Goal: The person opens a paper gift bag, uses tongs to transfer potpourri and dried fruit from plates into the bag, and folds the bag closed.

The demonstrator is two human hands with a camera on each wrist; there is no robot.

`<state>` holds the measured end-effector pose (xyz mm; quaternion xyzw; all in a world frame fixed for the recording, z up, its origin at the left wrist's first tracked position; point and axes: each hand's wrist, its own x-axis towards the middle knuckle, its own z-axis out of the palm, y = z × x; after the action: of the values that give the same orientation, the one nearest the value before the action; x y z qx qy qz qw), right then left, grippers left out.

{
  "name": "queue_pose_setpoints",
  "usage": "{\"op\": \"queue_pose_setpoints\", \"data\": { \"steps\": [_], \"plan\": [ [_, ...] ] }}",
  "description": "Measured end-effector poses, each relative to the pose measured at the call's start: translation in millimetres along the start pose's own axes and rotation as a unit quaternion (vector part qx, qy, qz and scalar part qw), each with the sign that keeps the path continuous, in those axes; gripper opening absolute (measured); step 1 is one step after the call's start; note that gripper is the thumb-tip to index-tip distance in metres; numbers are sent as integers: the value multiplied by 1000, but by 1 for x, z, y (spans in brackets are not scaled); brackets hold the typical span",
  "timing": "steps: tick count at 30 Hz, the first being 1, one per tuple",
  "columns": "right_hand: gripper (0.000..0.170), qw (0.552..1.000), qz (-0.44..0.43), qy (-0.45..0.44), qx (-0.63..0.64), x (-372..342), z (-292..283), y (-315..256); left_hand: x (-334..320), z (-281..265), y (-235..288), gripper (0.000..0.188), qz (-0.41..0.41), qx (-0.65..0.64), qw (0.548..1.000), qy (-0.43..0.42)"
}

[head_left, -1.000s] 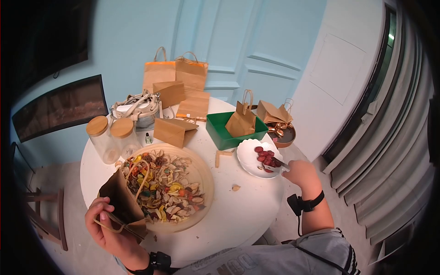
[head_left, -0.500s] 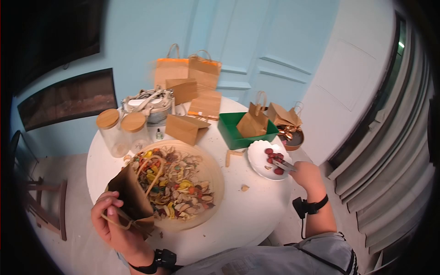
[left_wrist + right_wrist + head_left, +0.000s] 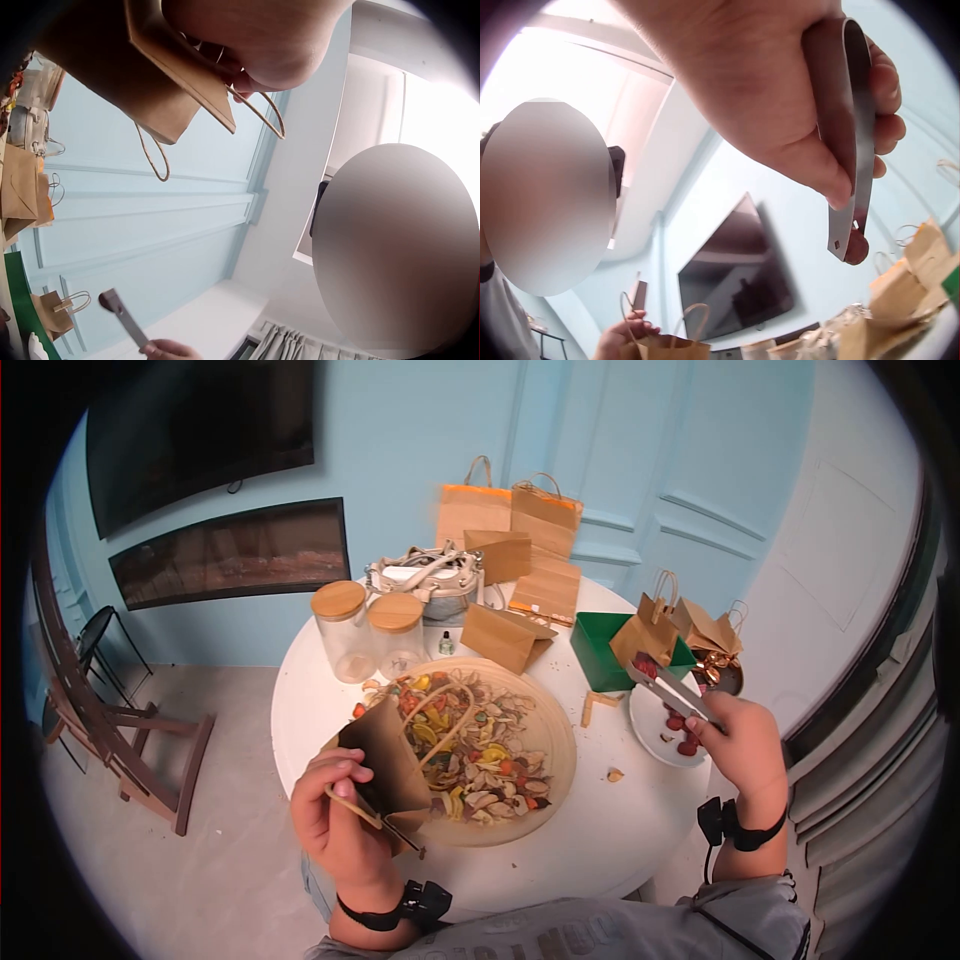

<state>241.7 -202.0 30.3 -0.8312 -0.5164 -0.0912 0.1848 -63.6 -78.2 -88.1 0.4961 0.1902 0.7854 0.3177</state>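
Note:
In the head view my left hand (image 3: pixel 340 825) grips a brown paper bag (image 3: pixel 408 770) by its near side and handle. The bag leans open over the left part of a round wooden tray (image 3: pixel 562 760) of dried petals and fruit slices (image 3: pixel 490 765). My right hand (image 3: pixel 745 745) squeezes metal tongs (image 3: pixel 685 692), raised above a white scalloped plate (image 3: pixel 648 722). Between the tong tips is a dark red date (image 3: pixel 645 663), also visible in the right wrist view as a round date (image 3: pixel 857 247). More red dates (image 3: pixel 688 746) lie on the plate, partly hidden by the hand.
Behind the plate stands a green box (image 3: pixel 598 660) with a small paper bag (image 3: pixel 645 635) in it. Two lidded glass jars (image 3: pixel 345 640), a handbag (image 3: pixel 440 585), a small bottle (image 3: pixel 446 644) and a folded paper bag (image 3: pixel 505 638) line the tray's far side.
The tongs have risen off the plate with a date between their tips. The head view has turned left, so the table sits further right. My left hand still holds the paper bag.

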Motion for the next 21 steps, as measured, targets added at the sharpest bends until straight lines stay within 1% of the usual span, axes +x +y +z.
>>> {"op": "queue_pose_setpoints", "data": {
  "steps": [1,2,4,5,6,7,8,10,11,12,14,15,16,18,19,20,21],
  "plan": [
    [17,995,-19,15,94,2,2,-2,1,0,-1,13,10,-6,1000,-5],
    [17,995,-23,15,99,4,1,-8,1,0,-2,13,15,-1,1000,-4],
    [20,981,-105,61,152,4,-9,-35,1,0,-2,13,12,-8,1000,-6],
    [22,972,-158,77,153,4,-15,-51,1,1,-1,12,10,-8,1000,-4],
    [22,971,-162,78,157,4,-16,-65,1,1,-1,12,14,-5,1000,-4],
    [22,952,-254,106,138,4,-16,-78,2,1,-1,12,10,-5,1000,-3],
    [22,923,-343,133,117,3,-15,-89,2,0,-1,12,5,-5,1000,-2],
    [24,906,-411,33,96,3,-13,-109,3,-1,-1,12,8,-2,1000,0],
    [32,902,-420,4,104,2,-6,-119,3,-2,-2,12,10,-8,1000,0],
    [32,900,-423,2,104,2,1,-123,3,-3,-3,12,11,-15,1000,2],
    [33,886,-442,-30,139,4,13,-129,5,-5,-3,12,9,-13,1000,8],
    [32,899,-418,-51,120,6,12,-130,5,-6,-3,12,6,-14,1000,10],
    [32,897,-422,-56,117,9,14,-128,6,-7,-3,12,4,-13,1000,17],
    [29,915,-356,-8,189,15,20,-122,6,-7,-2,13,-2,-4,1000,12],
    [28,919,-304,2,250,17,27,-119,7,-6,-2,13,-4,-4,1000,16],
    [28,919,-306,0,248,21,34,-116,7,-6,-2,11,-6,-7,1000,25],
    [27,938,-244,11,244,25,42,-112,8,-5,-2,10,-6,-10,999,33]
  ]
}}
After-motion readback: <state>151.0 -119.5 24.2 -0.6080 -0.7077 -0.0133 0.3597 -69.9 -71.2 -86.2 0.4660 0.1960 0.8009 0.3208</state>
